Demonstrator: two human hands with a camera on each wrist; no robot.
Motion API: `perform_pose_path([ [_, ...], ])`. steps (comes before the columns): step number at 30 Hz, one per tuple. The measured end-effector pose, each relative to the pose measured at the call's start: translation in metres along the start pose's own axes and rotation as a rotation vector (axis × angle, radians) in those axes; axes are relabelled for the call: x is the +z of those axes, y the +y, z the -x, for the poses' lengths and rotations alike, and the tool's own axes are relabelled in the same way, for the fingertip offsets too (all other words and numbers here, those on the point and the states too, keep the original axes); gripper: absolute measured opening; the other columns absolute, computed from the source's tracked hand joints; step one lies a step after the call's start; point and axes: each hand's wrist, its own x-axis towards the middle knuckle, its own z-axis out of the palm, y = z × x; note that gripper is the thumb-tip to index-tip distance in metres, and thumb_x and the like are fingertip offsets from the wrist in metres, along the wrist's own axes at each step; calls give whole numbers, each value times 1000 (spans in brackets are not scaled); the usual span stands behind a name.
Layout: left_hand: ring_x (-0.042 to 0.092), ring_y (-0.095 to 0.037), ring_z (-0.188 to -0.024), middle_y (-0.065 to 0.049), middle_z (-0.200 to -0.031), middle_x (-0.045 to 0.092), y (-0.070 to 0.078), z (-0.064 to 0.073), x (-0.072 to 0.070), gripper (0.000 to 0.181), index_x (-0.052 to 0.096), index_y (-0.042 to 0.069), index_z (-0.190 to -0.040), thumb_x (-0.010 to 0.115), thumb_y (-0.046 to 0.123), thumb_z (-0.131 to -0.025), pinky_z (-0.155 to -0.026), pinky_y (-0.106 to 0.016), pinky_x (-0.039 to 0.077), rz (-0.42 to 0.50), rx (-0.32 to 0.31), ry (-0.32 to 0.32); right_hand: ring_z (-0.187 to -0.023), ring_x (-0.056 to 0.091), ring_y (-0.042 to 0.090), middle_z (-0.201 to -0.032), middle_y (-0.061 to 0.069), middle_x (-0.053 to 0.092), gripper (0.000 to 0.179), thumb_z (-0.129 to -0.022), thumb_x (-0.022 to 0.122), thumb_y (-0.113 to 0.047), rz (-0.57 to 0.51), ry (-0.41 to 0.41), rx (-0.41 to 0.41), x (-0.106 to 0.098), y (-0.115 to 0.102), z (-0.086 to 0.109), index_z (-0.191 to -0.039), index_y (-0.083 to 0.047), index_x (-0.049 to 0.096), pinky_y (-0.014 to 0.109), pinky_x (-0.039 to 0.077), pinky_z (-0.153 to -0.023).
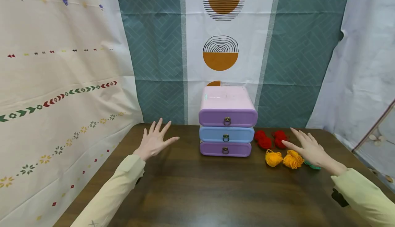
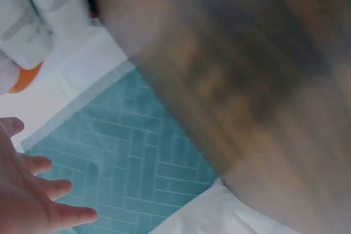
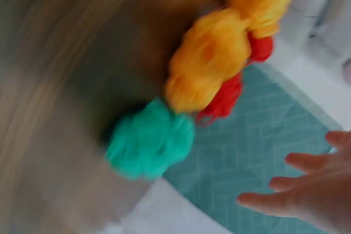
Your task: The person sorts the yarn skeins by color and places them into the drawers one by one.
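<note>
Left hand [image 1: 153, 142] and right hand [image 1: 313, 151], spread, empty, hang well apart over the table [image 1: 197, 189], inside its edges.

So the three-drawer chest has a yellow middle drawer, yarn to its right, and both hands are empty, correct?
Not quite: the head view shows the middle drawer is blue, not yellow. The yarn is to the chest's right, and the left hand and right hand are empty.

The wood-grain counter [image 1: 197, 189] supports a three-drawer cabinet [image 1: 226, 130] and, right of it, red yarn balls [image 1: 264, 142], yellow yarn balls [image 1: 292, 159] and green yarn [image 3: 152, 142].
</note>
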Motion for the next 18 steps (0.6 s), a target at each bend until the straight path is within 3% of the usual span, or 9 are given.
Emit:
perform_pose_path([
  [4, 5, -39, -131, -14, -148, 6, 11, -10, -11, 85, 20, 23, -146, 33, 74, -80, -95, -66, 5, 21, 12, -1, -123, 9, 52, -141, 32, 8, 74, -95, 41, -41, -205, -18, -12, -6, -14, -9, -144, -1, 3, 69, 11, -91],
  [6, 5, -38, -131, -12, -148, 5, 16, -15, -16, 84, 19, 23, -146, 34, 73, -80, -96, -65, 7, 27, 26, 0, -123, 12, 52, -142, 32, 7, 73, -96, 39, -43, -270, -36, 18, -9, -20, -10, -145, -5, 1, 70, 18, -87],
  [9, 6, -37, -131, -11, -149, 4, 24, -22, -24, 84, 18, 24, -146, 33, 74, -80, -97, -63, 9, 24, 41, 1, -122, 15, 51, -140, 33, 9, 72, -96, 36, -43, -354, -55, 38, -12, -28, -12, -145, -6, 0, 70, 20, -87],
  [13, 5, -36, -132, -10, -149, 3, 32, -29, -33, 83, 17, 26, -146, 31, 74, -80, -98, -62, 8, 31, 49, -4, -121, 21, 50, -137, 34, 15, 67, -98, 34, -39, -473, -57, 5, -13, -37, -15, -144, -1, 3, 66, 22, -91],
  [16, 5, -35, -132, -10, -149, 3, 35, -34, -39, 83, 16, 27, -146, 30, 75, -79, -99, -61, 9, 43, 51, -6, -120, 26, 48, -137, 33, 18, 63, -99, 31, -36, -562, -52, -16, -13, -44, -18, -143, 2, 6, 59, 27, -93],
  [18, 4, -34, -132, -9, -149, 3, 37, -37, -42, 83, 15, 27, -146, 29, 75, -79, -99, -61, 9, 61, 49, -10, -118, 36, 40, -135, 32, 24, 61, -99, 30, -35, -622, -44, -27, -13, -49, -20, -142, 3, 10, 51, 36, -91],
])
